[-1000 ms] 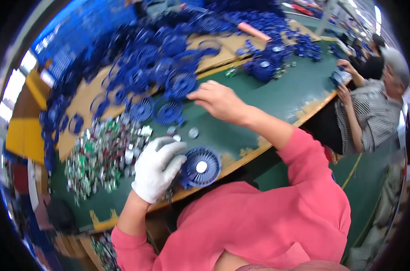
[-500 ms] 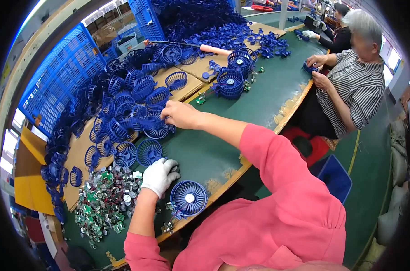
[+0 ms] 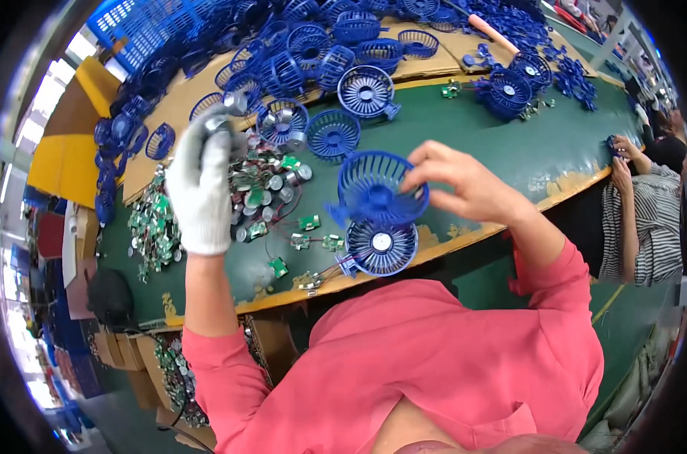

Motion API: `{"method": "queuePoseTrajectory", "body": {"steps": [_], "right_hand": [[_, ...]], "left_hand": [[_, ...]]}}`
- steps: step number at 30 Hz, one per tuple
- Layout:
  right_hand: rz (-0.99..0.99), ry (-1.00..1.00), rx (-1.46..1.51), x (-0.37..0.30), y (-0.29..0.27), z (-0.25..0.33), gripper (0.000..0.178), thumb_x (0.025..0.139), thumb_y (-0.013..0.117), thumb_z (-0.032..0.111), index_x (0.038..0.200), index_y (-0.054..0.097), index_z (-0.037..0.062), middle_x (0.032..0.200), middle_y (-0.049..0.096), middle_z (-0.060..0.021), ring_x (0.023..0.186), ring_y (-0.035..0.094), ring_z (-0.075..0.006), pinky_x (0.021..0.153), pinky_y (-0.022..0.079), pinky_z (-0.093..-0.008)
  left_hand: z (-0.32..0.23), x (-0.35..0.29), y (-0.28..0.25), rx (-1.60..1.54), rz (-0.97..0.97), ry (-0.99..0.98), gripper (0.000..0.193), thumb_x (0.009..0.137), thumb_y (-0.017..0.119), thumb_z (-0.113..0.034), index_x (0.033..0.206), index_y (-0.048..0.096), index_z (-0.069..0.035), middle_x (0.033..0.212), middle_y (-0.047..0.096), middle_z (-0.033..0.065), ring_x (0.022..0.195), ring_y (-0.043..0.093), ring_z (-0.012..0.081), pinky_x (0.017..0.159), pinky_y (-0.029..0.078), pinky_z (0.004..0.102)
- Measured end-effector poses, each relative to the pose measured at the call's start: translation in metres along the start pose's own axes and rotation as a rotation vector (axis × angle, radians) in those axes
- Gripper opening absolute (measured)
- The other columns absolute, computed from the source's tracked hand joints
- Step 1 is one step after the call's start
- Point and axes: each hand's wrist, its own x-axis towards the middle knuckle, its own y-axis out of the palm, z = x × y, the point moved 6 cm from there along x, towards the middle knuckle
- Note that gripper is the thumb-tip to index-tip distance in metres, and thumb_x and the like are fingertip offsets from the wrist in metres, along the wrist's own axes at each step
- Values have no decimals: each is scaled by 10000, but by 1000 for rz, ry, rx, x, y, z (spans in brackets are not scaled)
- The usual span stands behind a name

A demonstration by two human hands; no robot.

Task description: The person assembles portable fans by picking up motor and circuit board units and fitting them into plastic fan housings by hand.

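Head view (the only one): my right hand (image 3: 464,185), bare, pinches the rim of a round blue plastic fan cage (image 3: 380,188) w/ thumb and fingertips, holding it tilted, open side toward me, up off the green bench top (image 3: 525,144). Just below it, near the bench's front edge, lies a second round blue plastic fan housing with a silver hub in its centre (image 3: 381,246), flat on the bench. The lifted cage overlaps its top edge in the pic; can't tell if they touch.

My left hand (image 3: 201,189), in a white knit glove, is raised over the left part of the bench, fingers curled around a small silver cylindrical motor (image 3: 221,121) (only its tip shows above the glove). Beside that hand and to its right sits a loose heap of small silver motors with green circuit boards and thin wires (image 3: 264,193); a second heap of the same bits (image 3: 152,227) lies left of the glove.

Further back, a sheet of brown cardboard (image 3: 173,113) carries a big pile of blue plastic fan cages (image 3: 320,45), some spilling onto the green top. A blue plastic crate (image 3: 143,34) stands at far left-back.

At the right rim, another person in a striped shirt (image 3: 642,227) works at the same bench, well apart from my hands.
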Motion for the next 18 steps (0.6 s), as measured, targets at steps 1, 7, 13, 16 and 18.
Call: {"method": "queuePoseTrajectory", "body": {"steps": [1, 7, 13, 16, 18], "right_hand": [[12, -36, -87, -1, 6, 4, 312, 711, 597, -49, 995, 621, 77, 1027, 548, -95, 942, 561, -280, 808, 471, -363], [58, -170, -301, -5, 32, 17, 314, 683, 663, -18, 968, 603, 101, 1035, 550, -107, 932, 554, -299, 779, 468, -389], [101, -108, -385, -16, 39, 21, 298, 688, 668, 4, 966, 605, 94, 1054, 543, -116, 950, 543, -299, 814, 451, -397], [102, -88, -435, -23, 39, 25, 290, 704, 661, 19, 979, 605, 92, 1043, 545, -120, 938, 547, -300, 816, 451, -396], [116, -72, -447, -23, 40, 25, 289, 713, 656, 27, 991, 606, 92, 1035, 547, -122, 934, 549, -302, 819, 451, -395]], "left_hand": [[6, 1, -5, -79, -72, -10, 299, 960, 548, -191, 1167, 562, 25, 922, 615, 78, 794, 613, 141, 742, 501, 272], [6, -6, -30, -41, -245, 118, 313, 979, 488, -181, 1187, 544, 45, 953, 628, 95, 846, 607, 149, 776, 492, 277], [-22, -15, -41, -313, -300, 322, 393, 969, 505, -227, 1253, 477, 43, 1021, 623, 132, 888, 624, 204, 838, 508, 346], [-48, -23, -51, -291, -363, 434, 423, 974, 474, -262, 1254, 472, 55, 1135, 576, 187, 999, 593, 272, 919, 459, 410], [-57, -30, -53, -106, -383, 460, 408, 978, 450, -241, 1249, 472, 64, 1160, 564, 196, 1030, 579, 277, 940, 441, 404]]}}
